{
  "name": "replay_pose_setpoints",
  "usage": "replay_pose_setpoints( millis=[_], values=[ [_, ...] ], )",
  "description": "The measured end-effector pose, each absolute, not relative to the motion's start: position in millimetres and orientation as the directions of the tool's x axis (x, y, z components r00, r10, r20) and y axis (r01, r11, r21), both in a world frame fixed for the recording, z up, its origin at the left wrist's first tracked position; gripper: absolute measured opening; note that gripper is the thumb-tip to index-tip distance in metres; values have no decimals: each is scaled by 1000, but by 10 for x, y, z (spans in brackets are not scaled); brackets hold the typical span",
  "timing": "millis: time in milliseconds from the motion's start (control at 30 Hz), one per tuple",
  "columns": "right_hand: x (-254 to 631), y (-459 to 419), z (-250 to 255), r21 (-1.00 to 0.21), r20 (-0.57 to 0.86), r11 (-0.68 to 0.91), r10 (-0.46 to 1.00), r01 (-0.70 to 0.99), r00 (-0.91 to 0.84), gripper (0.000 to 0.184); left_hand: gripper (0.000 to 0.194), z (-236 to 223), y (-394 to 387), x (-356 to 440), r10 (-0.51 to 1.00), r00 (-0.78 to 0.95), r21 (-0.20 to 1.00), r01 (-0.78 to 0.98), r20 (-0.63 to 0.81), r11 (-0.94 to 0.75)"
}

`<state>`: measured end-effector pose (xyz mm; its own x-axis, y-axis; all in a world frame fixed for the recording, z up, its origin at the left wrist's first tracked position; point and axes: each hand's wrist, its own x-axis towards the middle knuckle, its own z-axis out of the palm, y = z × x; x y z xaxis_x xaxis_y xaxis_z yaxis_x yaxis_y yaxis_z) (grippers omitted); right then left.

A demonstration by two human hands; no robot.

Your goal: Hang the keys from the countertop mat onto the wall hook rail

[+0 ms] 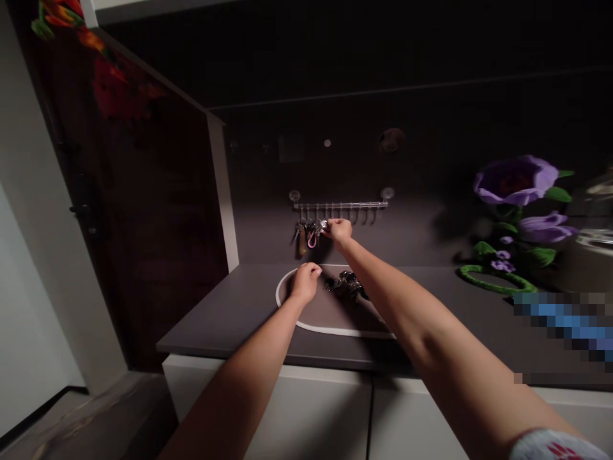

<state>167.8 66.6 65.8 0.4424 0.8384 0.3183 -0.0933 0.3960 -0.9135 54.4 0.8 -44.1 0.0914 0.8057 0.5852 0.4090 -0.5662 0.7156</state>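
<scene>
A large purple flower (520, 182) stands at the right of the frame, with a smaller purple bloom (546, 228) below it and a fuzzy green ring (524, 287) near its base on the dark grey table (205, 319). At the left is a dark door (158, 243) with a black handle (80, 209). Bright red and orange petals (60, 15) fill the upper left corner. A small white disc (327, 143) dots the wall, upper centre. White cabinet fronts (311, 412) run along the bottom.

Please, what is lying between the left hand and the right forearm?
In the head view, a dark shiny bunch, perhaps keys, lies on the white-rimmed tray between the left hand and the right forearm.
</scene>
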Motion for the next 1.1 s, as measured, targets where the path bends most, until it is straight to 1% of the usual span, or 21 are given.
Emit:
replay_pose_setpoints(
  millis=[133, 300, 400, 633, 767, 933, 1033, 1100],
  values=[
    [1707, 652, 614, -922, 328, 384, 844, -52, 424, 11, 12, -434, 5, 545, 809, 87, 724, 399, 581, -563],
    [1759, 634, 581, -922, 338, 385, 846, -36, 412, 5, 11, -429, -8, 538, 826, 86, 740, 398, 558, -541],
    [1794, 635, 562, -926, 351, 376, 849, 13, 395, 2, 11, -429, -11, 532, 829, 81, 745, 395, 554, -537],
    [1868, 495, 521, -949, 310, 308, 890, 60, 335, 12, 11, -421, -21, 531, 835, 96, 754, 383, 542, -533],
    [1948, 328, 458, -942, 327, 280, 890, 184, 317, 14, 11, -386, -89, 530, 860, 93, 793, 347, 502, -501],
    [2074, 78, 301, -896, 373, 278, 894, 346, 249, 14, 12, -368, -177, 541, 903, 81, 849, 313, 421, -425],
    [2128, -98, 172, -832, 412, 292, 895, 471, 173, 14, 12, -363, -175, 556, 914, 87, 845, 355, 397, -401],
    [2149, -218, 83, -762, 445, 307, 888, 571, 117, 15, 13, -341, -157, 574, 920, 90, 840, 383, 381, -385]
  ],
)
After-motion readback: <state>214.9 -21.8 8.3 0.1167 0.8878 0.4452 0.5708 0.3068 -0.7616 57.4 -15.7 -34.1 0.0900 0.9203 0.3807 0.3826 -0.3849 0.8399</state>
